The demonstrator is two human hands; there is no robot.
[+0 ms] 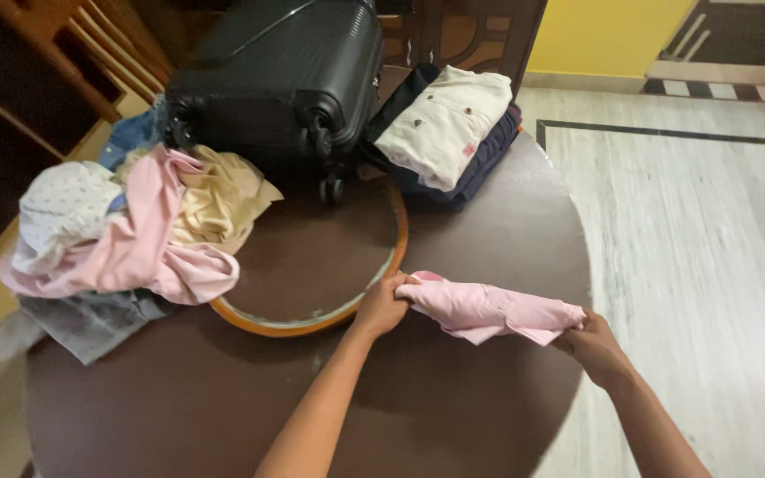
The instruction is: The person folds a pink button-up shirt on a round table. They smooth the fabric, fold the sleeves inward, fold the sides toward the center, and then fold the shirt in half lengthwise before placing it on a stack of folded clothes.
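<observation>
A folded pink garment [487, 310] lies stretched across the dark round table [223, 398] near its right edge. My left hand [384, 305] grips the garment's left end. At the right end, my right hand [591, 343] pinches the cloth at the table's rim. Both forearms reach in from the bottom of the view.
A heap of loose clothes [126, 235], pink, cream, white and grey, sits at the table's left. A black wheeled suitcase [281, 75] stands at the back. Beside it lies a stack of folded clothes [444, 133]. An orange-rimmed round inset [312, 320] marks the table's middle. Marble floor [710, 248] lies right.
</observation>
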